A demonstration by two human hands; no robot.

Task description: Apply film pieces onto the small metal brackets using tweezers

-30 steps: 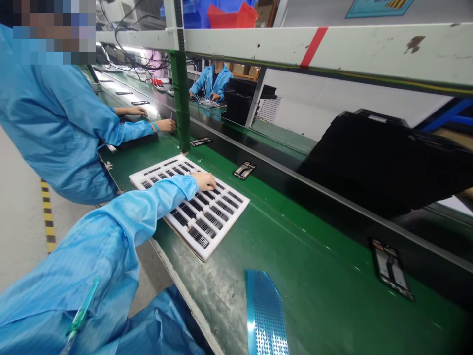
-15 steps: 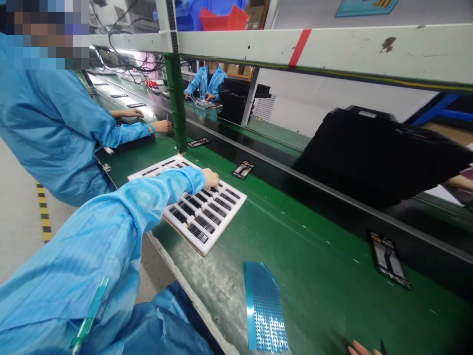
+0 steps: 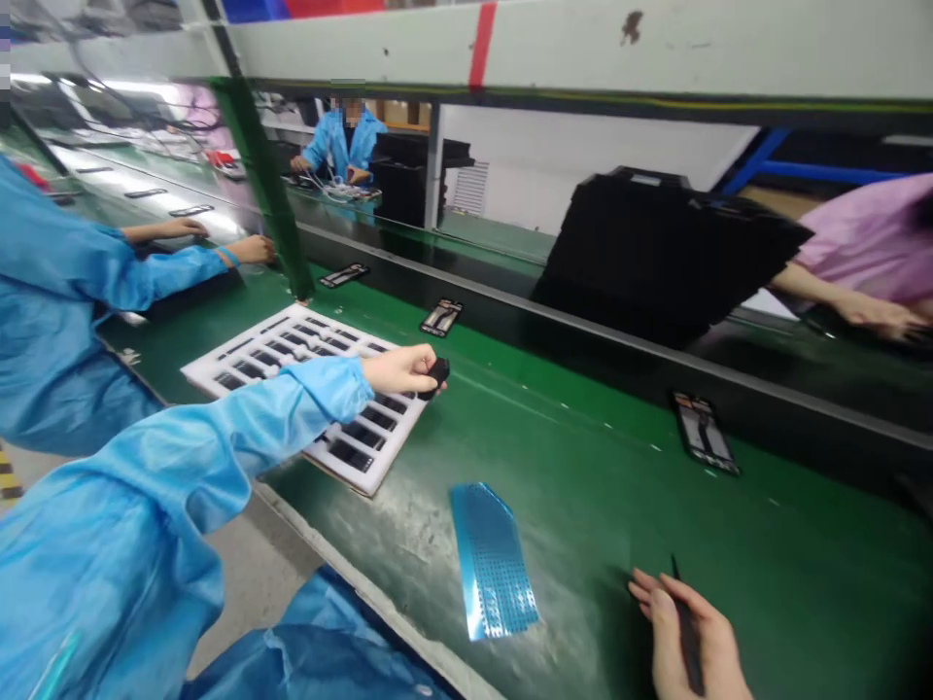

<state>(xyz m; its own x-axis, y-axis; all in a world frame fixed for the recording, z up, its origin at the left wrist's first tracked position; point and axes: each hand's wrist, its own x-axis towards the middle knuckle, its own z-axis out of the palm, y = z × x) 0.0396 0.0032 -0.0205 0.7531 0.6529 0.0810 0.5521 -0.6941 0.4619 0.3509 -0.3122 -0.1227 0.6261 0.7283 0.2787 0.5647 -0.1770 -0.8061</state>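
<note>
Head view is showing us standing at the green bench [image 3: 619, 506], where the white foam tray [image 3: 219, 362] is lying flat at our left, its slots keeping the dark parts apart and easy to pick. Beyond it, phone frames [image 3: 704, 433] are sitting spaced along the black belt. Nearer us, the blue perforated sheet [image 3: 492, 562] is lying flat, within reach of both hands. Our right hand [image 3: 689, 637] is closing around a thin black tool. Our left hand [image 3: 400, 369] is pinching a small black part [image 3: 437, 373] just past the tray's edge.
</note>
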